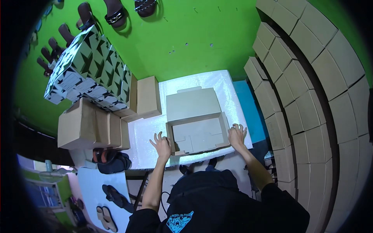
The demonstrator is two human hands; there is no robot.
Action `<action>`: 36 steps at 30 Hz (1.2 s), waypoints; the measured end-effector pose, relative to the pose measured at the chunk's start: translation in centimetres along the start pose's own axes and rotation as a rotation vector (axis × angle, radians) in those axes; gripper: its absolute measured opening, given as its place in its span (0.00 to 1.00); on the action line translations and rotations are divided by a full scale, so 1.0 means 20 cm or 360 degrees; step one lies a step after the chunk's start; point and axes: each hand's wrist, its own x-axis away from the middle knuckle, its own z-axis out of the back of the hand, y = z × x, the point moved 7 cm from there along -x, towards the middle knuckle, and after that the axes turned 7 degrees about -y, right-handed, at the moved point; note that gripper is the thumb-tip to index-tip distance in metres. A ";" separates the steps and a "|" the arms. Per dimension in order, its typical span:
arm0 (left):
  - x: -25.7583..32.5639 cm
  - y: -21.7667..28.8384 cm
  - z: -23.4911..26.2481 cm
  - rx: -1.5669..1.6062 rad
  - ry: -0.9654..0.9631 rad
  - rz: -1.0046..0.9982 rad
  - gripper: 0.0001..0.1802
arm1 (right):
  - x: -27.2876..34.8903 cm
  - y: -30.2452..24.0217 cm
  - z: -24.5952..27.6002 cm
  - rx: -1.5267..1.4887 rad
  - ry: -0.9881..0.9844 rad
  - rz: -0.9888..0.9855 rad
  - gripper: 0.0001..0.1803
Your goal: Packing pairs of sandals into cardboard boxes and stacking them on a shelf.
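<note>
We're watching an open cardboard box (204, 130) lying near the front edge of the bench (140, 132), its lid (193, 104) leaning back behind it. At the box's left wall, the left hand (161, 145) is resting, fingers fanning wide; at its right wall, the right hand (236, 136) is matching it, fingers spreading and bending. Whether the thumbs are pinching the board, we can't tell.

We're eyeing those thin walls: uneven pressure could be skewing or creasing them, and a strong pull toward the body could be sending the box over the bench edge.

In front of the box that edge is running close, and on its right we're getting only a narrow strip. Left of it, more room is opening before the brown cartons (149, 95); behind its lid, a strip is reaching the green wall (202, 54).
</note>
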 end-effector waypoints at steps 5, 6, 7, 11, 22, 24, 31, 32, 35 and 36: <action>0.00 -0.09 -0.05 0.0078 -0.0003 0.0012 0.11 | 0.00 0.01 -0.02 -0.0029 -0.0097 -0.0121 0.11; 0.00 -0.07 -0.07 0.0087 -0.0017 -0.0014 0.11 | 0.00 0.03 -0.05 -0.0042 -0.0094 -0.0148 0.10; 0.00 -0.08 -0.05 0.0129 0.0138 0.0019 0.11 | 0.00 0.02 -0.06 -0.0055 -0.0095 -0.0161 0.10; 0.06 0.00 0.01 -0.0043 0.0382 -0.0106 0.09 | 0.08 -0.12 0.05 0.0073 0.0268 0.0089 0.12; 0.24 0.14 -0.02 -0.0179 0.0169 -0.0190 0.21 | 0.16 -0.27 0.03 0.0304 0.0125 -0.0061 0.28; 0.26 0.10 -0.10 -0.0126 0.0065 -0.0072 0.31 | 0.17 -0.28 0.04 0.0034 -0.0161 -0.0182 0.33; 0.25 0.04 -0.12 0.0098 -0.0507 -0.0046 0.60 | 0.28 -0.15 0.00 -0.0194 -0.0562 -0.0220 0.58; 0.27 0.02 -0.14 0.0100 -0.0507 -0.0046 0.60 | 0.29 -0.14 -0.01 -0.0156 -0.0561 -0.0172 0.60; 0.29 -0.04 -0.21 0.0005 -0.0437 -0.0157 0.68 | 0.30 -0.14 -0.03 -0.0172 -0.0554 -0.0109 0.64; 0.29 -0.04 -0.21 0.0024 -0.0422 -0.0175 0.69 | 0.30 -0.13 -0.03 -0.0222 -0.0553 -0.0102 0.64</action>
